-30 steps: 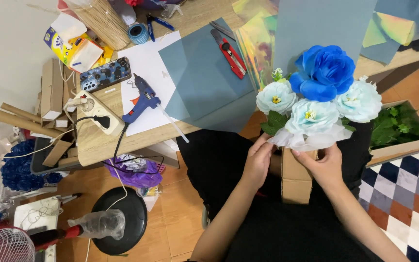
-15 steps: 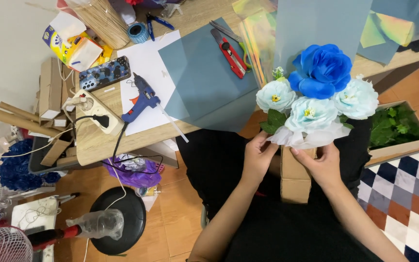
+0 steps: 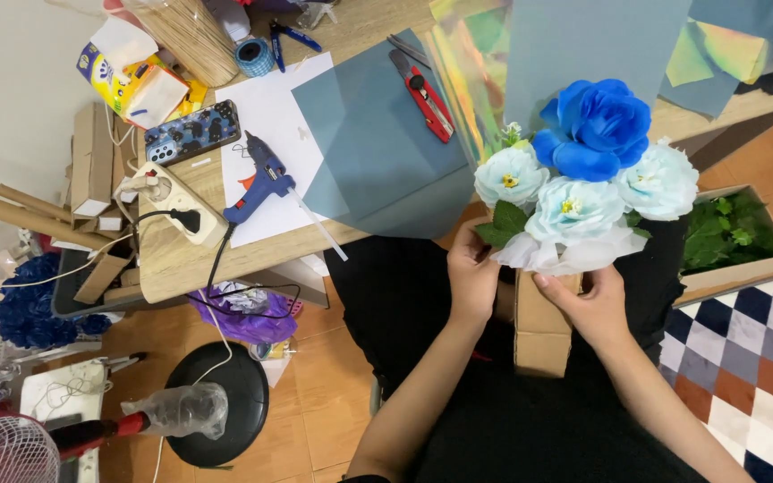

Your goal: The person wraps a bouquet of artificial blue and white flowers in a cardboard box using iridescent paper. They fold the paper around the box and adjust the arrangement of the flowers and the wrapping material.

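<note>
A bunch of artificial flowers (image 3: 583,170), one deep blue bloom above several pale blue ones, stands in a brown cardboard holder (image 3: 543,326) over my lap. My left hand (image 3: 473,277) grips the holder's left side just under a green leaf. My right hand (image 3: 588,304) presses on the holder's front right, fingers touching the white tissue wrapped below the blooms. Both hands are closed on the same bouquet.
On the wooden table (image 3: 172,259) lie a blue glue gun (image 3: 259,179), grey-blue paper sheet (image 3: 378,143), red cutter (image 3: 424,94), phone (image 3: 191,132) and power strip (image 3: 172,201). A box of green leaves (image 3: 735,237) sits right. A black stool (image 3: 221,416) stands below.
The bouquet and both hands have shifted very slightly; the grip looks the same.
</note>
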